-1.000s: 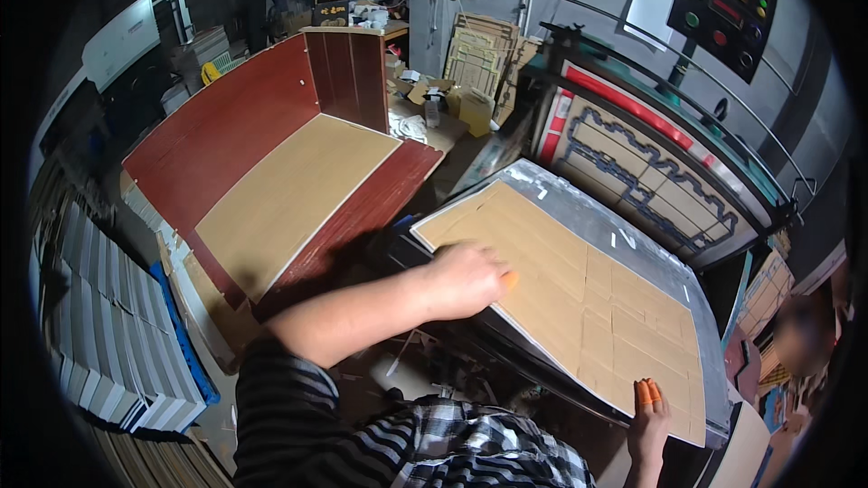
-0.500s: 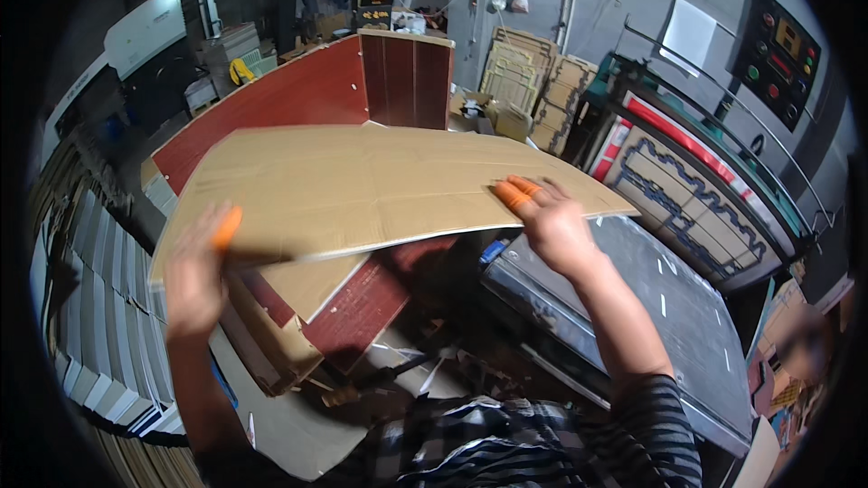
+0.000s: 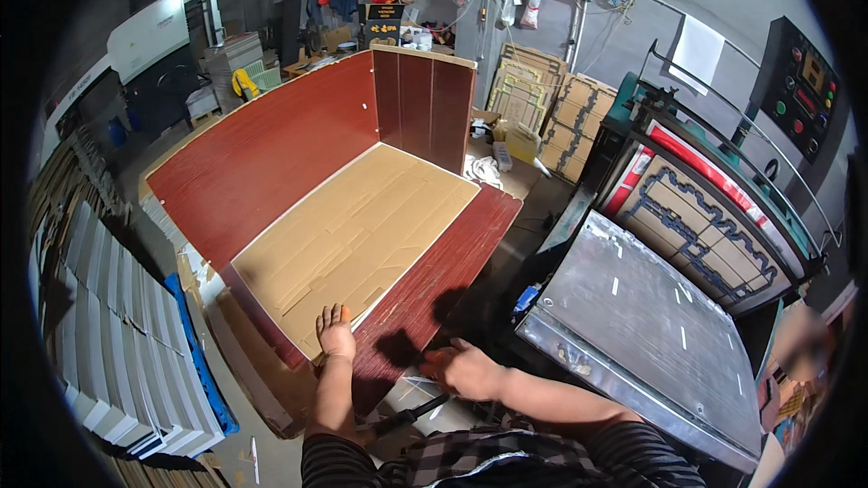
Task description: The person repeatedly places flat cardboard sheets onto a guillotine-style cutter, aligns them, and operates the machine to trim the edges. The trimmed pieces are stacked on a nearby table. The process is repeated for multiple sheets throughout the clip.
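Note:
A stack of flat brown cardboard sheets lies on a dark red wood-grain table with raised red panels at its left and far sides. My left hand rests on the near corner of the cardboard, its fingers stretched out and pointing away from me. Just past the table's near right edge is my right hand, thumb apart from the fingers. Its fingertips are in shadow and slightly blurred, and nothing shows in them. The bare red strip of the table runs along the right side of the cardboard.
On the right stands a press with a grey metal bed and a raised die board. A control panel hangs beyond it. Stacked white-edged sheets stand at the left, on a blue pallet. A black rod is near my body.
The cardboard sheet that both hands carried above the table now lies flat on it. My left hand moved right and nearer; my right hand came down and toward me, off the sheet.

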`<state>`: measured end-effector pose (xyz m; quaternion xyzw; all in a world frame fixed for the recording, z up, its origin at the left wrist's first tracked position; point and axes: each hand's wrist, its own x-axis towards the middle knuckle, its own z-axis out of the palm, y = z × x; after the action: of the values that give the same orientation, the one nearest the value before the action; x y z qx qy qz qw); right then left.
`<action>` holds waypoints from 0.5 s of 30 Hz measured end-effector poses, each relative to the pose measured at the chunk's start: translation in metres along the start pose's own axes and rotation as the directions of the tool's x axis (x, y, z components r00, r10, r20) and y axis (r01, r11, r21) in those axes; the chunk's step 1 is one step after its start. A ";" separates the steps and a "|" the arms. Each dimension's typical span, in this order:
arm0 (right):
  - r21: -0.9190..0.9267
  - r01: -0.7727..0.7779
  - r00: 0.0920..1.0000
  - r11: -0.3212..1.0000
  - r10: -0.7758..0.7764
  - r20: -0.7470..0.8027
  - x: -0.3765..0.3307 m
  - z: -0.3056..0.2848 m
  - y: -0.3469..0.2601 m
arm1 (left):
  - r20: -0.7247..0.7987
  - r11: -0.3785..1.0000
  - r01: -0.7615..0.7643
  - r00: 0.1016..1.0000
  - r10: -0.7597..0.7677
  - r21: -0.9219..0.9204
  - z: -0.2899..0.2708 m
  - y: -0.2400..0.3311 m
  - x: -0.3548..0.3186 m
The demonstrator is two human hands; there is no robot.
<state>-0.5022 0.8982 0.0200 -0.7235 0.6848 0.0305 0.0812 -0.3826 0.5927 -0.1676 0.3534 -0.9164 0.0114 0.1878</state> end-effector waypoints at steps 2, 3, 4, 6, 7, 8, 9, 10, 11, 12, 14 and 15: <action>0.098 0.024 0.998 0.995 -0.018 -0.063 -0.043 0.022 0.000 | -0.002 0.999 -0.032 0.999 0.032 0.010 0.004 0.010 0.002; 0.136 0.014 0.996 0.991 -0.003 -0.084 -0.064 0.022 -0.004 | 0.008 1.000 -0.017 1.000 0.017 0.003 0.005 0.008 -0.001; 0.193 -0.033 0.996 0.981 0.048 -0.073 -0.084 0.024 -0.006 | 0.011 1.000 -0.005 1.000 0.005 -0.014 0.007 0.006 -0.003; 0.233 -0.182 0.981 0.955 0.161 0.107 -0.127 0.040 -0.007 | 0.027 0.999 0.007 1.000 -0.007 0.033 0.011 -0.005 -0.007; 0.278 -0.110 0.980 0.954 0.151 -0.131 -0.156 0.046 -0.005 | 0.061 0.999 0.026 0.998 -0.023 -0.048 0.000 0.015 0.000; 0.397 -0.197 0.970 0.897 0.238 -0.056 -0.178 0.044 -0.007 | 0.071 0.996 0.034 0.997 -0.028 -0.087 0.005 -0.002 -0.004; 0.495 -0.237 0.948 0.836 0.311 -0.071 -0.200 0.031 -0.012 | 0.082 0.991 0.031 0.996 -0.021 -0.130 0.011 -0.022 -0.001; 0.593 -0.308 0.900 0.744 0.430 -0.073 -0.227 0.015 -0.021 | 0.296 0.960 0.167 0.950 -0.095 -0.226 0.002 -0.006 0.017; 0.672 -0.311 0.822 0.672 0.544 -0.165 -0.257 -0.007 -0.028 | 0.513 0.912 0.306 0.848 -0.131 -0.272 -0.009 0.008 0.033; 0.747 -0.503 0.673 0.435 0.739 0.022 -0.289 -0.044 -0.043 | 0.362 0.991 -0.104 0.923 0.129 -0.087 -0.016 0.010 0.039; 0.871 -0.422 0.418 0.252 0.907 -0.060 -0.358 -0.041 -0.063 | 0.404 0.897 0.093 0.909 0.101 -0.432 0.007 -0.029 0.046; 0.851 -0.456 0.267 0.261 0.952 -0.149 -0.388 -0.053 -0.073 | 0.421 0.799 0.207 0.905 0.063 -0.565 0.015 -0.057 0.042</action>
<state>-0.4559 1.2760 0.1378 -0.1593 0.8846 -0.4342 0.0596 -0.3789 0.5211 -0.1729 0.3055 -0.8765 -0.3612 0.0885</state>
